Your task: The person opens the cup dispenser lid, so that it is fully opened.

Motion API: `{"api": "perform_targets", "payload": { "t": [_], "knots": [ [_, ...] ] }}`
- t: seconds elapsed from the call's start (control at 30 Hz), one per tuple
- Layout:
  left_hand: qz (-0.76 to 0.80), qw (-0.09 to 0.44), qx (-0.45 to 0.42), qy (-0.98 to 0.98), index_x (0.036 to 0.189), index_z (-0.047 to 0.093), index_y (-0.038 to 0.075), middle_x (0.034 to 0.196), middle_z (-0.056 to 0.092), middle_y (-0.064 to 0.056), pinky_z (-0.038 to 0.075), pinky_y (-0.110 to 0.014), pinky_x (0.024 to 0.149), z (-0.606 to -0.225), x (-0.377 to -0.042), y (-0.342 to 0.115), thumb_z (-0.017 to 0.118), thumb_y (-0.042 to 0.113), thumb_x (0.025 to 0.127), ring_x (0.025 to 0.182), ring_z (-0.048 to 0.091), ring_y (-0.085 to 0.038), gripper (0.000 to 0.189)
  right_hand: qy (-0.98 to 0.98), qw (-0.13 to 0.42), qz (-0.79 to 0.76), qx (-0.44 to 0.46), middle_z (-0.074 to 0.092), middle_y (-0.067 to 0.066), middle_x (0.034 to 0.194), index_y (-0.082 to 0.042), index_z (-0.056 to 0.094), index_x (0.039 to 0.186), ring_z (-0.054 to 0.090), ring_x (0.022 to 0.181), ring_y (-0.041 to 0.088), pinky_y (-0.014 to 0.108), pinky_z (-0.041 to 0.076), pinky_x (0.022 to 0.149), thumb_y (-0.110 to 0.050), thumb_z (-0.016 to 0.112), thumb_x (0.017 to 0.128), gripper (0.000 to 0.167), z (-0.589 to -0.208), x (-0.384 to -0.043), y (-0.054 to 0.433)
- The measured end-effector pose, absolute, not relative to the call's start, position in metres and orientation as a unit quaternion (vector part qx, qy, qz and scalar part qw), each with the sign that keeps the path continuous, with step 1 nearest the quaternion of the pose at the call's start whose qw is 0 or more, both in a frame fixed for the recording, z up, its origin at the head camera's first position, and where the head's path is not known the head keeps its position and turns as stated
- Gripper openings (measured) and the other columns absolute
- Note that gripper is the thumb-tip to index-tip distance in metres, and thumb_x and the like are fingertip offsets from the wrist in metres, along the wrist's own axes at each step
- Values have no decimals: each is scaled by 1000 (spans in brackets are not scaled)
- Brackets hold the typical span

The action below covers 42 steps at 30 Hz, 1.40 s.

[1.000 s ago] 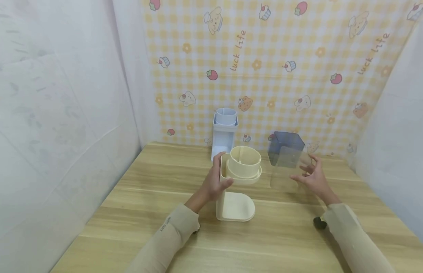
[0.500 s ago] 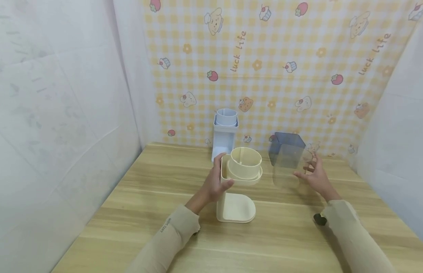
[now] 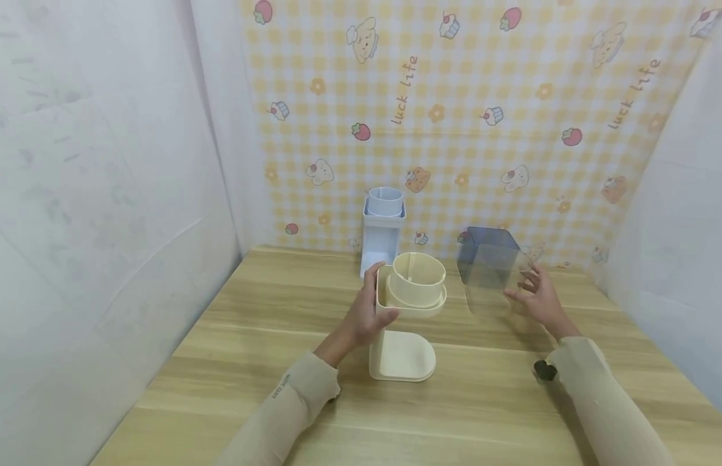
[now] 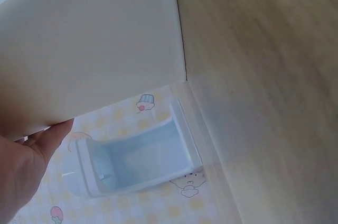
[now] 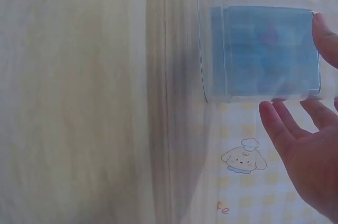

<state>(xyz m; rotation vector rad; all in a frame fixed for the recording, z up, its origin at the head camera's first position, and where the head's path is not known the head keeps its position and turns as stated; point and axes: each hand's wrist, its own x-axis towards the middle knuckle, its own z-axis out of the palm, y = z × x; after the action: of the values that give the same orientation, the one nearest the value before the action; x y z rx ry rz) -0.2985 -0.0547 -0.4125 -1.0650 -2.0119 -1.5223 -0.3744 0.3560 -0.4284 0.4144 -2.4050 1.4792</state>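
Observation:
In the head view, my left hand (image 3: pixel 361 317) grips the upper back of a cream dispenser stand (image 3: pixel 404 307), thumb at its front rim. This stand has a round open cup on top and a flat rounded base below. To the right, my right hand (image 3: pixel 538 299) holds a clear see-through container (image 3: pixel 486 299) by its right side. The right wrist view shows the thumb on one side of the clear container and the fingers along the other. Behind it is a translucent blue container (image 3: pixel 467 255), seen partly through the clear one.
A light-blue stand (image 3: pixel 383 233) of similar shape is at the table's back edge, behind the cream one. The wooden table (image 3: pixel 268 362) ends at a yellow checked cloth (image 3: pixel 314 142) behind. White cloth (image 3: pixel 134 194) hangs at both sides.
The clear container and my right hand have shifted slightly right and back. My left hand and the cream dispenser stand have stayed in place.

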Motion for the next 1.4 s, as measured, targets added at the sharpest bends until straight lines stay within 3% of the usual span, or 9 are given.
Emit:
{"api": "perform_targets", "payload": {
  "t": [0.23, 0.5, 0.73, 0.9, 1.03, 1.23, 1.4],
  "knots": [
    [-526, 203, -379, -733, 154, 13, 4, 122, 56, -16, 52, -39, 93, -414, -298, -58, 40, 84, 83, 105, 60, -25, 110, -839, 138, 508, 136, 25, 36, 147, 12, 2, 147, 36, 127, 55, 7, 44, 86, 5, 66, 91, 85, -429, -374, 354],
    [-514, 207, -383, -739, 156, 8, -1, 125, 58, -19, 45, -45, 104, -415, -298, -58, 38, 82, 86, 114, 59, -27, 113, -845, 115, 508, 124, 18, 40, 152, 10, -5, 150, 31, 131, 57, 10, 43, 92, 1, 60, 96, 85, -429, -369, 359],
    [-518, 202, -394, -732, 155, 4, -2, 134, 51, -23, 43, -46, 106, -414, -297, -58, 39, 77, 90, 122, 54, -32, 107, -857, 100, 491, 122, 15, 40, 153, 4, -7, 154, 29, 131, 63, 8, 47, 76, -10, 59, 100, 86, -427, -366, 360],
    [-501, 168, -377, -761, 155, 4, 0, 141, 46, -25, 45, -45, 104, -408, -293, -61, 42, 77, 89, 129, 50, -34, 109, -872, 115, 469, 80, 19, 37, 154, 1, -5, 156, 37, 129, 59, 25, 55, 83, -27, 61, 100, 91, -419, -359, 363],
    [-488, 148, -353, -785, 157, 11, 3, 150, 36, -20, 45, -46, 104, -399, -289, -65, 50, 75, 87, 131, 47, -33, 107, -869, 182, 460, 30, 24, 30, 156, -4, 10, 158, 39, 130, 55, 46, 53, 91, -31, 61, 99, 82, -412, -348, 365],
    [-445, 204, -327, -808, 152, 33, -1, 149, 35, -10, 49, -46, 96, -390, -282, -74, 73, 58, 81, 120, 50, -27, 100, -821, 272, 501, -30, 35, 14, 156, -9, 36, 151, 41, 132, 40, 17, 44, 84, -19, 59, 97, 59, -398, -332, 347],
    [-427, 216, -342, -809, 151, 37, 0, 147, 37, -10, 54, -41, 88, -392, -282, -74, 85, 35, 78, 121, 52, -25, 94, -766, 300, 560, -96, 43, 1, 147, -18, 51, 137, 44, 130, 24, 11, 43, 81, -13, 61, 94, 45, -377, -313, 328]
  ]
}}
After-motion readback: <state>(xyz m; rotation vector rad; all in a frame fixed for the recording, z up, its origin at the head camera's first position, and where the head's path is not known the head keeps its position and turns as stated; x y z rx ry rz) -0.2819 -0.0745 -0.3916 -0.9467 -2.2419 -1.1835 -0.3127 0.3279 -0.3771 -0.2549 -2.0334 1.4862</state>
